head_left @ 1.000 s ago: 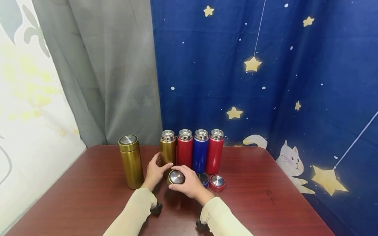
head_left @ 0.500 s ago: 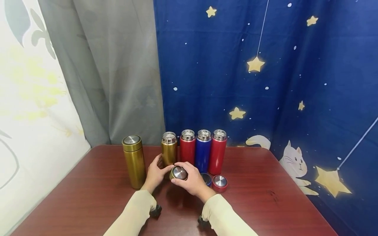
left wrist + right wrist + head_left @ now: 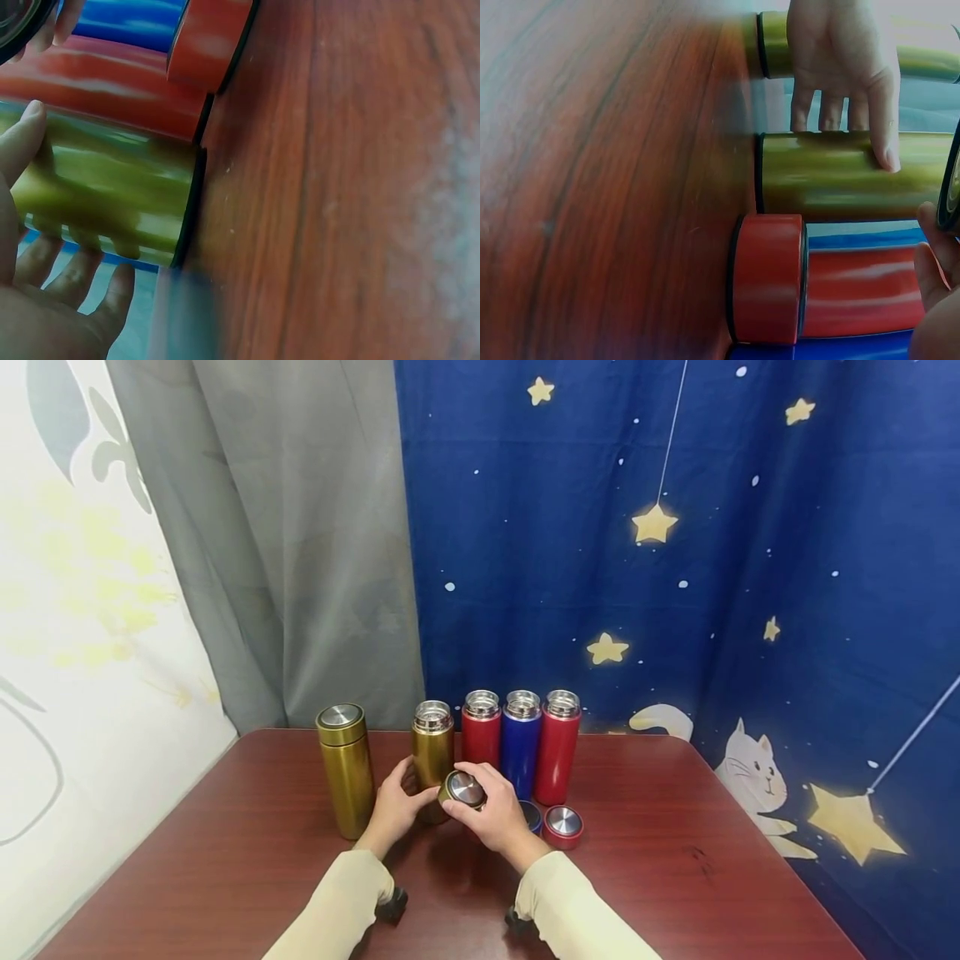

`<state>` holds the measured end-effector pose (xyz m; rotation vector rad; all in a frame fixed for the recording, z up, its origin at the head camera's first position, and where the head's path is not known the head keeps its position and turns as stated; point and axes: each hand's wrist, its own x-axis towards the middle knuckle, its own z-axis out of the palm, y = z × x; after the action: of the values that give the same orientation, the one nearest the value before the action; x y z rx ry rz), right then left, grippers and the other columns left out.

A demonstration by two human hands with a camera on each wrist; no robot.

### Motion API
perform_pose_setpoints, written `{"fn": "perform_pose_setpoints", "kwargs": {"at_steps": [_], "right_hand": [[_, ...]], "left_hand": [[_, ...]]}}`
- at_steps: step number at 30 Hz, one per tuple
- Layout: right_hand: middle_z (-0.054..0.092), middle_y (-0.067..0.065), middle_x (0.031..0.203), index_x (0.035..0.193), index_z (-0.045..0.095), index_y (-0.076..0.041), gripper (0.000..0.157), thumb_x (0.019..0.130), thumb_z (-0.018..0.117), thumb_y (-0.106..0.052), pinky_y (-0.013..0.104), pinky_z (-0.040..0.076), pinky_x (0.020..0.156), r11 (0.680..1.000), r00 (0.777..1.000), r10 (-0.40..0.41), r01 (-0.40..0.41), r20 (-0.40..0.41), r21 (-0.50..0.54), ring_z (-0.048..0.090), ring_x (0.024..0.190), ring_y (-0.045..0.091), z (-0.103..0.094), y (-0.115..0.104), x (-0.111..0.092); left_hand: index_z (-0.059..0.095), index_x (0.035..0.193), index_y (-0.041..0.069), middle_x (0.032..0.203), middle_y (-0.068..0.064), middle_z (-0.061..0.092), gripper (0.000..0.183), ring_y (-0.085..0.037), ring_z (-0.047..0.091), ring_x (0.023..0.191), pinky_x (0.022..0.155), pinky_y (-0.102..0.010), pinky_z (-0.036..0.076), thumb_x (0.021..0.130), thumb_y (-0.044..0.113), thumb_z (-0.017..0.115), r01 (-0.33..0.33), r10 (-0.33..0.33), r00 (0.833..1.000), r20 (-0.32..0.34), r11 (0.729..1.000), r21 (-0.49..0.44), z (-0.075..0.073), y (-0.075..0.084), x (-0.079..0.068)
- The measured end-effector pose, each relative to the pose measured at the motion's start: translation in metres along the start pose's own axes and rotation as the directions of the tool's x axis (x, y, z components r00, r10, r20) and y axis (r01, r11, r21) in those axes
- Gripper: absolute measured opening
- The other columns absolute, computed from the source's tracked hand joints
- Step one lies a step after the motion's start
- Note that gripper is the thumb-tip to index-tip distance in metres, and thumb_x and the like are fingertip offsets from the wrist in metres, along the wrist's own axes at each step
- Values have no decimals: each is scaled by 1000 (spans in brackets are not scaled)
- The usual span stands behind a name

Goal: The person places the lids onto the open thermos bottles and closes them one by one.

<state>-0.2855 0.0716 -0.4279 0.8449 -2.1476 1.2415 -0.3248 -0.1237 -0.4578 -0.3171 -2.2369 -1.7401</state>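
Note:
In the head view my left hand (image 3: 393,806) holds an uncapped gold thermos bottle (image 3: 432,752) upright, its steel neck bare. Seen from the left wrist, the thumb lies on one side of this bottle and the fingers on the other. My right hand (image 3: 498,814) grips a gold lid with a steel top (image 3: 466,788), tilted in front of the bottle. Behind and right stand an uncapped red bottle (image 3: 481,739), a blue bottle (image 3: 519,747) and another red bottle (image 3: 557,760). A red lid (image 3: 769,277) stands before the nearer red bottle in the right wrist view.
A capped gold thermos (image 3: 347,777) stands to the left of my left hand. A blue lid (image 3: 531,817), partly covered by my right hand, and a red lid (image 3: 563,841) lie on the red-brown table (image 3: 660,877). Curtains hang close behind the table's back edge.
The gold bottle has come toward me, opening a gap from the red bottle beside it. My right hand has raised the gold lid slightly and tilted it. The head view has shifted a little.

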Motion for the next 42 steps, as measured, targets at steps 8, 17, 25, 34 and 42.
{"fn": "perform_pose_setpoints", "kwargs": {"at_steps": [8, 17, 25, 34, 42], "right_hand": [[65, 0, 110, 125, 63, -9, 51, 83, 75, -35, 31, 55, 79, 1000, 1000, -1, 0, -27, -19, 61, 96, 15, -3, 0, 2], [65, 2, 109, 125, 63, -6, 52, 82, 76, -33, 32, 55, 80, 999, 993, -50, 48, -110, -16, 62, 95, 17, -5, -2, 9], [65, 3, 112, 126, 62, -4, 54, 82, 75, -32, 33, 54, 84, 998, 985, -57, 51, -162, -41, 62, 99, 18, -4, -5, 12], [65, 6, 115, 128, 60, -1, 56, 84, 74, -32, 36, 52, 89, 995, 968, -91, 80, -235, -54, 61, 103, 21, -5, -6, 17], [63, 11, 123, 132, 57, 1, 58, 84, 73, -29, 39, 49, 95, 997, 959, -82, 81, -272, -15, 59, 110, 24, -5, -13, 25]], "left_hand": [[42, 142, 0, 135, -23, 53, 76, -36, 53, 123, 101, -49, 43, 79, 16, 83, 11, -12, 1000, 18, 1000, 23, -5, 3, -5], [42, 142, 1, 134, -21, 54, 80, -34, 53, 122, 101, -48, 43, 77, 22, 84, 17, -17, 999, 37, 1000, 6, -8, 3, -8], [43, 141, 1, 134, -22, 54, 78, -35, 53, 122, 101, -49, 43, 78, 18, 84, 15, -15, 999, 33, 1000, 8, -8, 4, -11], [32, 146, -6, 139, -30, 45, 83, -43, 46, 127, 104, -54, 38, 79, 3, 79, -3, 7, 998, 69, 998, -62, -12, 42, -20], [33, 147, 4, 142, -21, 46, 84, -38, 48, 127, 103, -52, 40, 80, 18, 82, 4, -4, 999, 33, 1000, -1, -5, 26, -8]]}}
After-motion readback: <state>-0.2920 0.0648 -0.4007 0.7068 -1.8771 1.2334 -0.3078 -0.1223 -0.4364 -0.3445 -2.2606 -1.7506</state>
